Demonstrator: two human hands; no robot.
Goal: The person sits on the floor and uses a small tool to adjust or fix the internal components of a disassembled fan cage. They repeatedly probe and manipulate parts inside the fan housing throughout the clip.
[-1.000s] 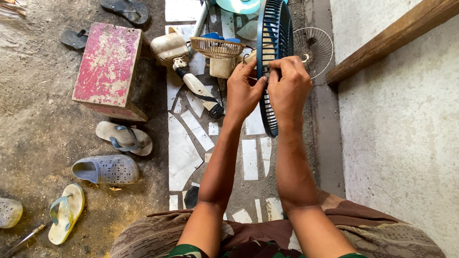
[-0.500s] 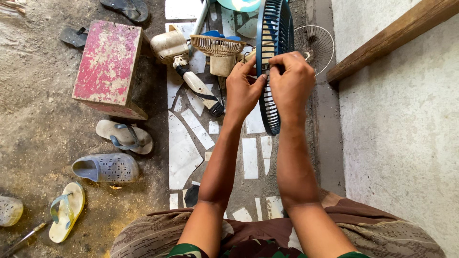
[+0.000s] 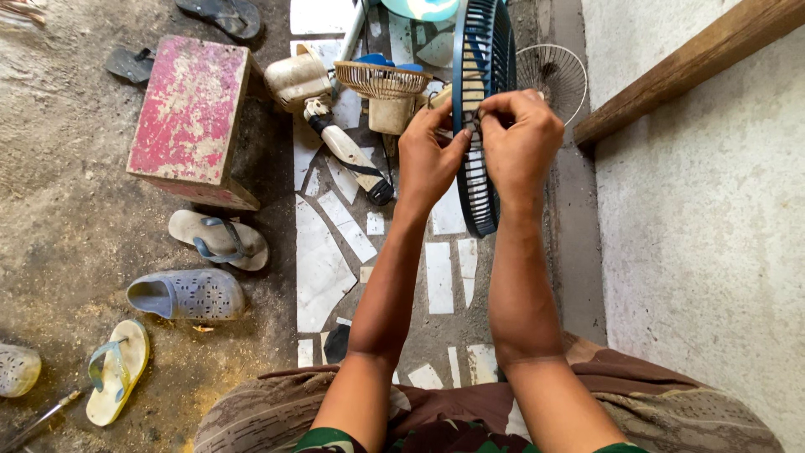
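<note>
tiled floor below, both hands (image 3: 478, 147) unmoved on fan grille (image 3: 482, 75)

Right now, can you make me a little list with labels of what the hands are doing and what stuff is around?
left hand: pinching the rim of the blue fan grille
right hand: pinching the same rim
fan grille: upright, edge-on
behind it: wire fan guard
left of hands: woven basket, red worn stool
floor: grey clog, yellow flip-flop

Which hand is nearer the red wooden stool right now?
Left. The left hand works at the blue fan grille, on the side facing the red wooden stool, with floor between them. The right hand grips the grille's far side, farther off.
</note>
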